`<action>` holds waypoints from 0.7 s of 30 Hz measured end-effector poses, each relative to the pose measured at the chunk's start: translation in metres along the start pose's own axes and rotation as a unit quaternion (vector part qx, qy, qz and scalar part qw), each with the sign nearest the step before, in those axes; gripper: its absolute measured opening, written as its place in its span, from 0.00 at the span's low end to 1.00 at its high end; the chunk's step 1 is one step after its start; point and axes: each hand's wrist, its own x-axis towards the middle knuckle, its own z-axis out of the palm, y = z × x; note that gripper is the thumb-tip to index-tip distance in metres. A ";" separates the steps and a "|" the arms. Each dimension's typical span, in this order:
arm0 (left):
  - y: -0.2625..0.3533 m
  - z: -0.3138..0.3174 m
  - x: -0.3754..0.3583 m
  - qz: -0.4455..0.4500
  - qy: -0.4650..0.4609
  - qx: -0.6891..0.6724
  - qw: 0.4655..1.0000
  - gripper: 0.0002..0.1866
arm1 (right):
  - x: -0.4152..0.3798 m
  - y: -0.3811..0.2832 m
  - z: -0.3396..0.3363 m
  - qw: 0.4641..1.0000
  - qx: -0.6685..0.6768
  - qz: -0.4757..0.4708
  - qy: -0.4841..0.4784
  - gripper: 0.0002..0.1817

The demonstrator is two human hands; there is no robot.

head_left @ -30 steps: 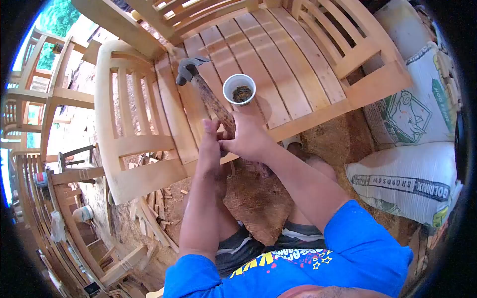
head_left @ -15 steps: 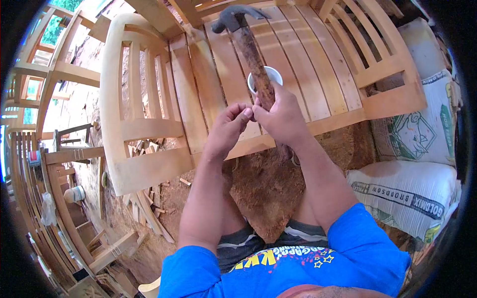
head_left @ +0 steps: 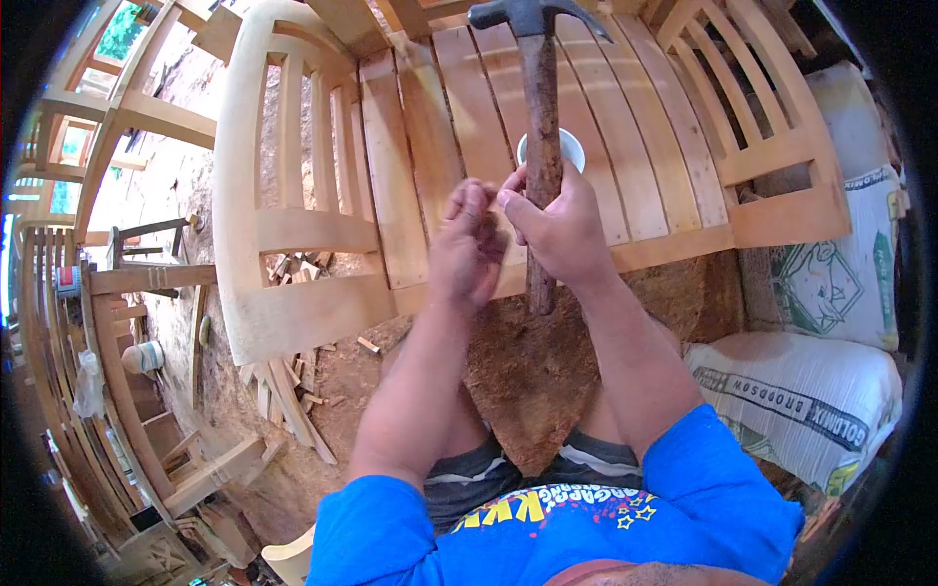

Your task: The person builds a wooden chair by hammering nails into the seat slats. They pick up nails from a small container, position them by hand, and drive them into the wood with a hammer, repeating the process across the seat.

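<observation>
My right hand (head_left: 567, 230) grips the wooden handle of a claw hammer (head_left: 543, 117). Its dark metal head points away from me, and the handle end sticks out below the palm. To its left, my left hand (head_left: 469, 244) is raised with fingers curled inward, partly smeared by motion. Whatever it holds, if anything, is hidden. Both hands are over the front edge of a slatted wooden bench (head_left: 410, 117). Behind the hammer handle, a white round container (head_left: 573, 152) stands on the slats, partly covered.
White printed sacks (head_left: 801, 391) are stacked at the right. Wood offcuts (head_left: 293, 400) lie on the dirt floor below the bench's left armrest (head_left: 303, 313). More wooden furniture frames (head_left: 127, 391) stand at the far left, with a roundish container (head_left: 144, 357) among them.
My left hand has come away from the right fingertips and dropped slightly. The hammer has turned more upright in view, and its handle end now shows below my right hand.
</observation>
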 end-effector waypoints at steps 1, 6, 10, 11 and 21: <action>0.011 -0.006 0.011 0.045 0.026 0.060 0.997 0.07 | 0.002 0.002 -0.002 0.999 -0.038 -0.022 0.006 0.14; 0.054 -0.051 0.104 0.330 0.143 0.462 0.810 0.11 | 0.002 -0.006 -0.001 0.988 -0.146 -0.052 0.003 0.16; 0.063 -0.067 0.146 0.309 0.182 0.669 0.651 0.13 | 0.000 0.005 0.000 0.984 -0.174 -0.035 -0.032 0.20; 0.059 -0.073 0.151 0.304 0.186 0.680 0.641 0.13 | 0.000 0.007 -0.002 0.978 -0.205 -0.014 -0.044 0.20; 0.054 -0.074 0.155 0.239 0.229 0.688 0.645 0.15 | 0.002 0.021 0.006 0.964 -0.253 0.000 -0.081 0.20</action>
